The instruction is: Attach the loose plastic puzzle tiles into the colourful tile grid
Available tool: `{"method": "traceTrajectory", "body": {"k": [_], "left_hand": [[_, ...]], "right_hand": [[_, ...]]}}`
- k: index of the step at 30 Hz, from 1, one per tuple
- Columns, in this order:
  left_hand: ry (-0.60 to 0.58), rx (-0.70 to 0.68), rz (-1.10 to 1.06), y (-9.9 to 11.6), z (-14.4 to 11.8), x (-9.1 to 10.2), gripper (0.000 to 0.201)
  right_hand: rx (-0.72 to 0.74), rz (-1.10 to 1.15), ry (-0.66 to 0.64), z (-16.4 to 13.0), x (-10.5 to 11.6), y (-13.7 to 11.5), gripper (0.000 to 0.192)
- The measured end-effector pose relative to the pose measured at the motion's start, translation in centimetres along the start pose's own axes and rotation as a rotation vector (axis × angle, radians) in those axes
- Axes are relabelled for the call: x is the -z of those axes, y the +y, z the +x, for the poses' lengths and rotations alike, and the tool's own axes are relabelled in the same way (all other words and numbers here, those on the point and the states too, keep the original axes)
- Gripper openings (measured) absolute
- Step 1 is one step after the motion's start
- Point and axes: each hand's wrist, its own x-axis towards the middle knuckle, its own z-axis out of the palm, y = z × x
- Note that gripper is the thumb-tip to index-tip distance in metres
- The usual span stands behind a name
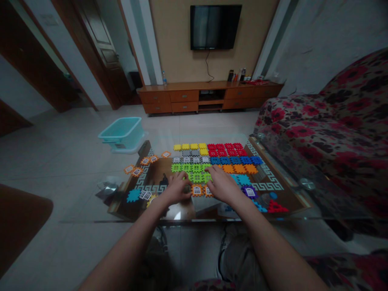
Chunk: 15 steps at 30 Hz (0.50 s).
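Observation:
A flat mat of interlocking plastic tiles [212,159] in yellow, red, grey, blue, green and orange lies on a glass coffee table [287,190]. My left hand [176,188] rests at the mat's near edge, fingers curled over green tiles [197,177]. My right hand [223,185] lies spread and palm down on the same edge, touching green and orange tiles. Between the hands sit two orange window tiles [197,190]. Whether either hand grips a tile cannot be told.
Loose orange window tiles [142,163] lie at the table's left edge. A cyan tile [133,195], a purple tile [249,191] and a red piece [276,207] lie near me. A teal basin [123,132] sits on the floor. A floral sofa [327,133] stands on the right.

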Motion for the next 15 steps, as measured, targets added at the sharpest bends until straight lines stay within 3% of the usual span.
{"method": "traceTrajectory", "body": {"k": [15], "left_hand": [[0.004,-0.024,-0.002,0.13,-0.01,0.11,0.03]], "right_hand": [[-0.006,-0.004,-0.019,0.02,0.16,-0.15,0.039]]}}
